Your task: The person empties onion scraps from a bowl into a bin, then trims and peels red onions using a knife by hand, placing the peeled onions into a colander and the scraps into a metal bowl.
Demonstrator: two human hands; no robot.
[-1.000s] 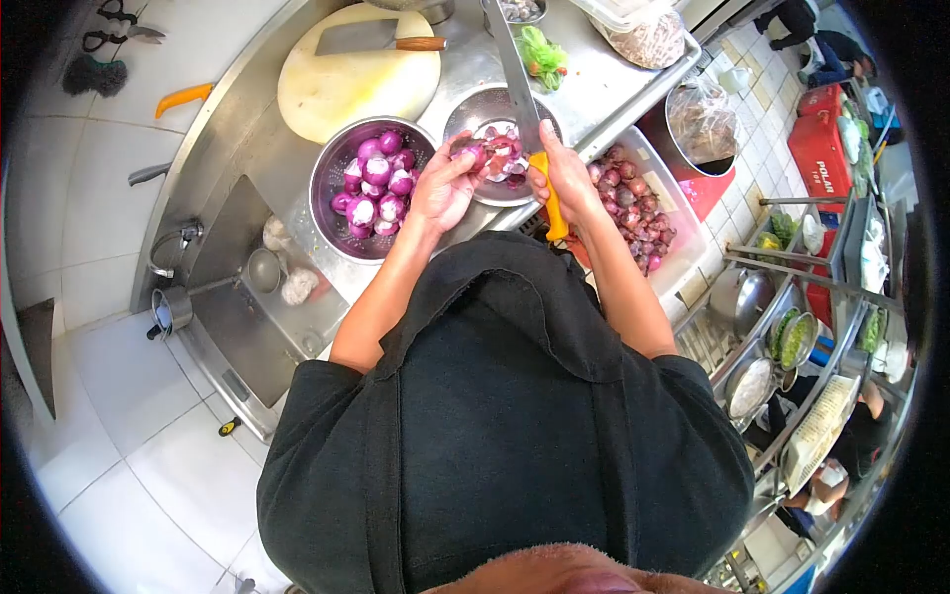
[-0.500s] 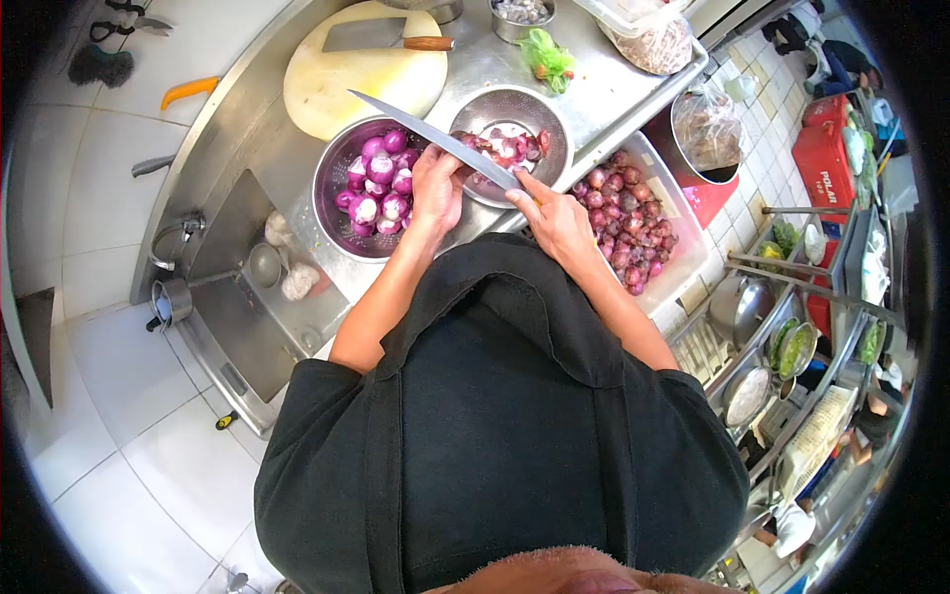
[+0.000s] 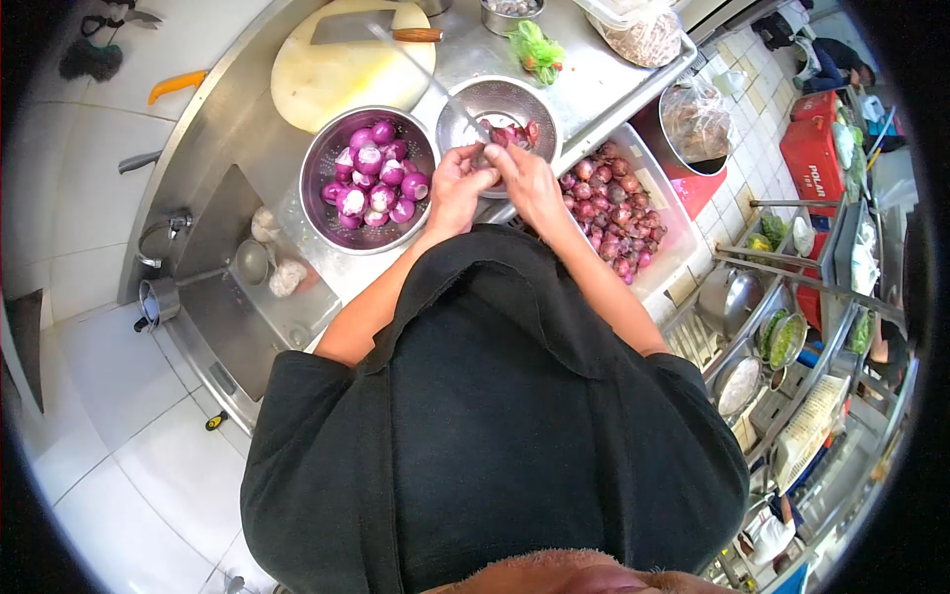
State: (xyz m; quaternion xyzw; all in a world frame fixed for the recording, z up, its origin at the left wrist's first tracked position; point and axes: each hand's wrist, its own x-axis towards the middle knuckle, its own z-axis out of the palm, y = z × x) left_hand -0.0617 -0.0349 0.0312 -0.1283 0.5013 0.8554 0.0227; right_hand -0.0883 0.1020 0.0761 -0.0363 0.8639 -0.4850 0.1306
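Note:
My right hand [image 3: 532, 182] is closed round the handle end of a long knife [image 3: 427, 74], whose blade points up and to the left, slightly blurred. Close against it, my left hand [image 3: 458, 188] has its fingers curled in; whatever they hold is hidden. Both hands meet over the near edge of a steel colander [image 3: 485, 91] with reddish onion skins [image 3: 513, 135] in it. To the left, a second colander [image 3: 315, 210] contains several peeled purple onions [image 3: 368, 160]. Unpeeled red onions [image 3: 618, 203] fill a pale plastic bin [image 3: 676, 220] on the right.
A cleaver [image 3: 354, 30] lies on a round cutting board [image 3: 302, 84]. Beyond the colanders are a green plastic bag [image 3: 534, 48] and a steel bowl [image 3: 512, 18]. A sink [image 3: 213, 327] is at the left, and shelving with pans [image 3: 737, 384] at the right.
My hands have come together, the right moving in beside the left. The knife blade has swung to point more steeply away from me. The whole view has shifted slightly.

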